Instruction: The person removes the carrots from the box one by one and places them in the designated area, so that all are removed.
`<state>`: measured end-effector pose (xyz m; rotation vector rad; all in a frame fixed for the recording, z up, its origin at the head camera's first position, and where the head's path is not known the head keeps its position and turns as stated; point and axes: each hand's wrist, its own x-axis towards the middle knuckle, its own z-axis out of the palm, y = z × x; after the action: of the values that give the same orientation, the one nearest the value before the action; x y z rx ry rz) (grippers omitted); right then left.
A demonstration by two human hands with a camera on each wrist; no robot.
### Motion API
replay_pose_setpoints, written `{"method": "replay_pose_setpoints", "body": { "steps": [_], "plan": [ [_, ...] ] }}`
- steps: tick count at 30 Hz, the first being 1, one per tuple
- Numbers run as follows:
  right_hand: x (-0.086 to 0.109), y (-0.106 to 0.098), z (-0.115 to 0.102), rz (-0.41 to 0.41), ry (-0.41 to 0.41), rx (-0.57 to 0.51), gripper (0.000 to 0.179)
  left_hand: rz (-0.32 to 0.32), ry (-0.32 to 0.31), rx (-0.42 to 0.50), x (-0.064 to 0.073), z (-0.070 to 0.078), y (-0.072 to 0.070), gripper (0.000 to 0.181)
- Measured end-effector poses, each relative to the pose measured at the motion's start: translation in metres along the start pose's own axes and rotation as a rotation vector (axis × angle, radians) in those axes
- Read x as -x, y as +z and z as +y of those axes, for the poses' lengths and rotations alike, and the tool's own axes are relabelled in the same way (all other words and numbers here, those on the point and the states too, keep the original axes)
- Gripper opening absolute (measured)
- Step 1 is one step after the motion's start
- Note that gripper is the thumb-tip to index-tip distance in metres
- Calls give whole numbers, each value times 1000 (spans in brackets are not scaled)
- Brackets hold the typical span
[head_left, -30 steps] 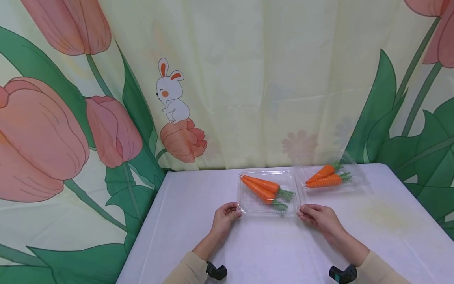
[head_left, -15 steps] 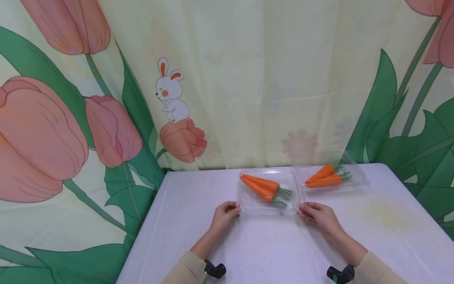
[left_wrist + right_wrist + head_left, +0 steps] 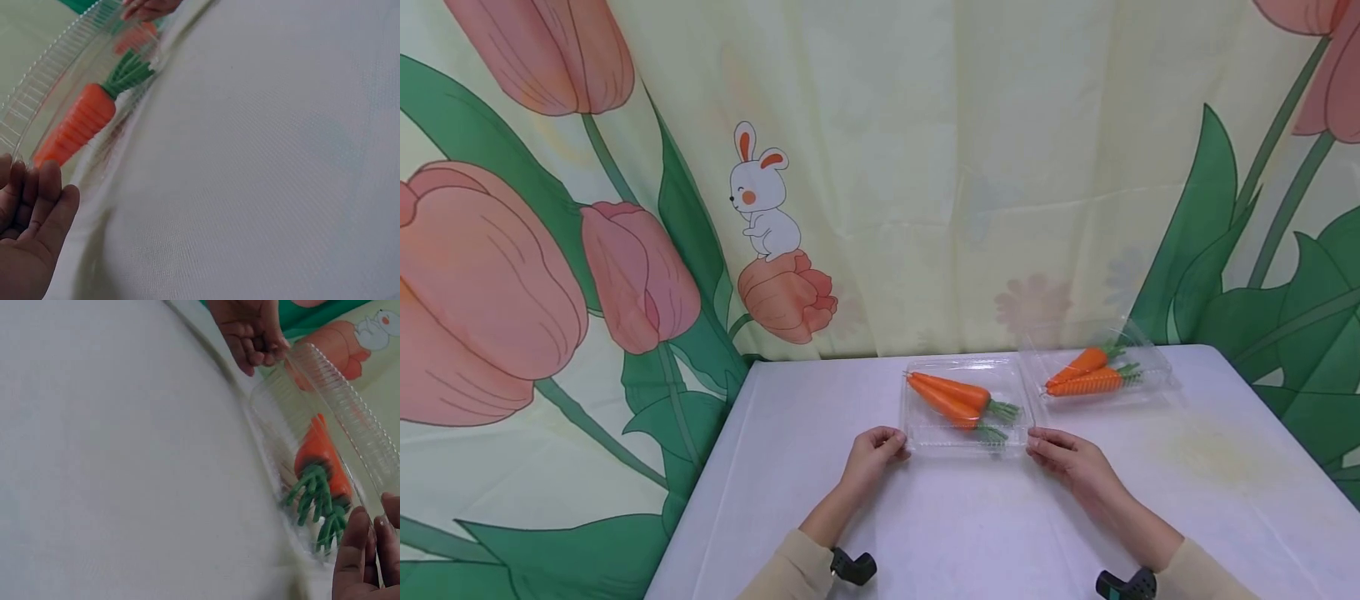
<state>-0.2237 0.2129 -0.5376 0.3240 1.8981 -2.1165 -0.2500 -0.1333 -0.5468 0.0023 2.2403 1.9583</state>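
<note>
A clear plastic clamshell container (image 3: pixel 925 433) with two orange carrots (image 3: pixel 951 396) inside sits toward the back of the white table. Its near left corner is pinched by my left hand (image 3: pixel 871 458). At the near right corner, my right hand (image 3: pixel 1078 462) pinches the rim between thumb and fingers. In the left wrist view the left hand (image 3: pixel 37 215) grips the container's edge (image 3: pixel 28 103), one carrot (image 3: pixel 81 122) showing through the plastic. The right wrist view has the right hand (image 3: pixel 369 556) on the ribbed rim and the carrots' green tops (image 3: pixel 312 490) close by.
Right of it stands a second clear container (image 3: pixel 1157 371), its lid raised, with two more carrots (image 3: pixel 1090 375). A curtain (image 3: pixel 880 208) printed with tulips and a rabbit hangs behind the table (image 3: pixel 970 533).
Both hands keep their hold on the container's near corners. The container shifts only slightly, a little away and then back toward me.
</note>
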Motion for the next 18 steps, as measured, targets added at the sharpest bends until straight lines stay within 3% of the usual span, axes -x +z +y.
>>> {"method": "replay_pose_setpoints", "body": {
  "steps": [5,12,15,18],
  "plan": [
    [2,2,4,15,-54,54,59,-26,15,21,0,0,0,28],
    [1,4,7,52,-94,98,57,-43,-45,65,2,-1,-6,24],
    [2,3,4,55,-87,126,58,-35,-37,37,-2,0,-6,23],
    [2,1,1,44,-78,158,59,-9,24,-69,-8,3,-5,28]
  ]
}}
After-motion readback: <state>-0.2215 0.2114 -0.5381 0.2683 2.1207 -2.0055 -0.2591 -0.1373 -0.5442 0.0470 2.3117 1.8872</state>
